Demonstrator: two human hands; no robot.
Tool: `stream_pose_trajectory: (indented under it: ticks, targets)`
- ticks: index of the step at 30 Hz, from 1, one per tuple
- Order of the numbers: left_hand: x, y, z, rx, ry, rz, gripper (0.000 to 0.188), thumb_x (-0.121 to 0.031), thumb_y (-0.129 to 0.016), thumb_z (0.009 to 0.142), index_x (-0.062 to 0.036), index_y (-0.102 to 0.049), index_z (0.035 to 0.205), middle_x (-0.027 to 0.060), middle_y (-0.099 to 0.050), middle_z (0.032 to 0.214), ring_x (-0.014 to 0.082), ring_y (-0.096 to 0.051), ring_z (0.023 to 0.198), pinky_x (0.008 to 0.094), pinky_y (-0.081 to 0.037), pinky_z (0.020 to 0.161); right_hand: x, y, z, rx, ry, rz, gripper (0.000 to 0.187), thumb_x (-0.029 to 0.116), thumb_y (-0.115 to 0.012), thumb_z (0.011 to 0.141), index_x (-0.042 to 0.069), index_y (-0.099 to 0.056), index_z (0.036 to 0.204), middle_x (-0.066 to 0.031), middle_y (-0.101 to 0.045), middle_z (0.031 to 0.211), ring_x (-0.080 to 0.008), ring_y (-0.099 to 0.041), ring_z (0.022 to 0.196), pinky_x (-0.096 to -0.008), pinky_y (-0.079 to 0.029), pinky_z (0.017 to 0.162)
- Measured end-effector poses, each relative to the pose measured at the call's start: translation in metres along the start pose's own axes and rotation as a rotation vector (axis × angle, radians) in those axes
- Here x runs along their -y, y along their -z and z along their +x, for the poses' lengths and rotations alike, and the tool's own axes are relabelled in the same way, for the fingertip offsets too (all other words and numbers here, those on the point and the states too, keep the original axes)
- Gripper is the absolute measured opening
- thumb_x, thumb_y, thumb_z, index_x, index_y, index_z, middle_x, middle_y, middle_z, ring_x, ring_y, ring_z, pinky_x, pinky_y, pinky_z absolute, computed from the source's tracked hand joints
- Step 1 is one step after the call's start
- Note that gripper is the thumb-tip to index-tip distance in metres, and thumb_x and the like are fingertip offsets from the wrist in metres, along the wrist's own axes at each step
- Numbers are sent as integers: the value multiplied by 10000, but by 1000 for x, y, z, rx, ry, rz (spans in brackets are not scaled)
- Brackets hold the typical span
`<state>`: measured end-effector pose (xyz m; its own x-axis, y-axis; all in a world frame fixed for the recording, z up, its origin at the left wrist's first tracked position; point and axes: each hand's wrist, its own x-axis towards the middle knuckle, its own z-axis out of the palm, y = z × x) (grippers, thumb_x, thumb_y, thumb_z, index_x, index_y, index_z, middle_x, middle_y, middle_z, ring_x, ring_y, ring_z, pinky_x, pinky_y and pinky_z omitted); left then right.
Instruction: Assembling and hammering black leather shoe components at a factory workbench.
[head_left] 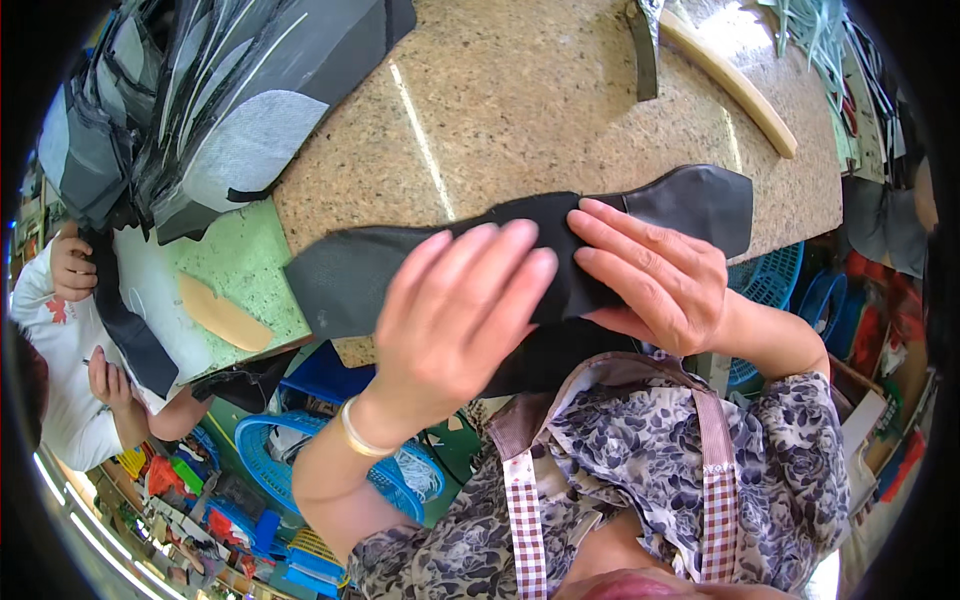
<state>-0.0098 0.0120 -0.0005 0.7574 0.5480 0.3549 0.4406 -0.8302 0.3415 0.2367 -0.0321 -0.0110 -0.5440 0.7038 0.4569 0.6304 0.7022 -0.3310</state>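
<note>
A long black leather-like piece (340,275) with flared ends lies across the near side of the speckled tabletop. Its middle has a duller black, cloth-like surface (545,220). My right hand (655,275) rests flat on the right part of that middle, fingers stretched out and pointing left. Above the left part is my left hand (465,310), its fingers extended and slightly smeared by motion; whether it touches the piece I cannot tell. Nothing is gripped by either hand. More black material hangs below the table edge, partly hidden by my hands.
Stacked black and grey cut pieces (250,140) cover the table's far left. A curved wooden stick (735,85) and dark strip (645,55) lie far right. A tan piece (222,312) sits left, near another person's hand (110,380) and black strip. Blue baskets (270,450) stand below.
</note>
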Motion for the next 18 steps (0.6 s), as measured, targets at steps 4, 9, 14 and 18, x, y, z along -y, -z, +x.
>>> stream_pose_trajectory:
  ticks: [4,9,14,18]
  targets:
    - [-1,-5,14,-58,-27,-39,368,-54,-638,714,-1,-661,1076,94,-680,1071,271,-631,948,382,-517,799,7,2,4,87,-60,-3,447,206,-711,786,-82,-609,1112,-241,-633,1210,-356,-635,1126,-386,-545,904]
    - [1,11,11,180,-26,-15,369,-78,-643,669,-36,-691,1032,67,-681,1053,242,-599,901,351,-502,747,5,7,4,191,-46,-27,378,114,-634,762,25,-678,1127,-124,-645,1251,-271,-625,1165,-366,-532,925]
    - [0,15,14,140,79,-261,400,-91,-804,620,-39,-682,998,78,-659,1001,288,-585,887,385,-501,768,10,4,3,184,-121,45,422,89,-651,717,60,-683,1137,-114,-606,1313,-267,-606,1188,-375,-528,931]
    - [1,11,14,123,114,-297,282,-56,-785,677,-21,-682,938,83,-657,962,288,-590,876,380,-495,753,11,3,3,148,-169,109,429,93,-654,695,91,-692,1122,-115,-578,1338,-269,-592,1193,-377,-533,921]
